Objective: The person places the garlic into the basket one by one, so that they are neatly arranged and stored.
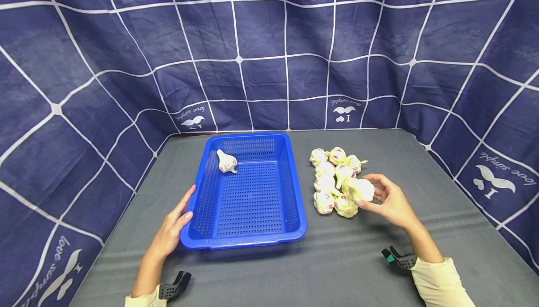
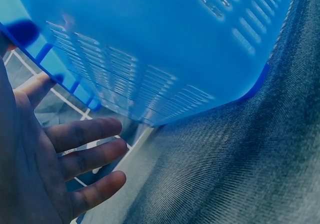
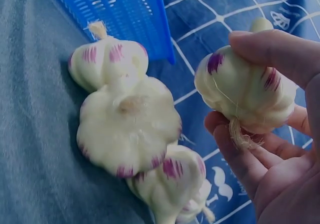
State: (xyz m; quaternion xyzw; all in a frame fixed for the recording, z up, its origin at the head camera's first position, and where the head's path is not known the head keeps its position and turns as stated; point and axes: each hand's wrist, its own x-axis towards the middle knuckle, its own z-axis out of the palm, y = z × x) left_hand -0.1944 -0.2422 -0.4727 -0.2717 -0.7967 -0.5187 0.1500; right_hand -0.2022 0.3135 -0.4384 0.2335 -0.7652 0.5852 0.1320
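Observation:
My right hand [image 1: 389, 201] holds a garlic bulb [image 3: 245, 86] between thumb and fingers, above the right side of a cluster of garlic bulbs [image 1: 325, 169]. The held bulb is white with purple streaks and has a tuft of root fibre, seen in the right wrist view. My left hand [image 1: 170, 227] touches the left rim of a blue plastic basket [image 1: 300, 199] with thumb and index finger. The other left fingers [image 2: 95, 159] stretch out beside the basket without gripping it. One garlic bulb [image 1: 227, 162] lies inside the basket, at its far left corner.
The basket and cluster stand side by side on a grey cloth-covered table [image 1: 278, 274]. A dark blue curtain [image 1: 261, 80] with white grid lines encloses the back and sides. Black wrist straps [image 1: 404, 260] sit on both forearms.

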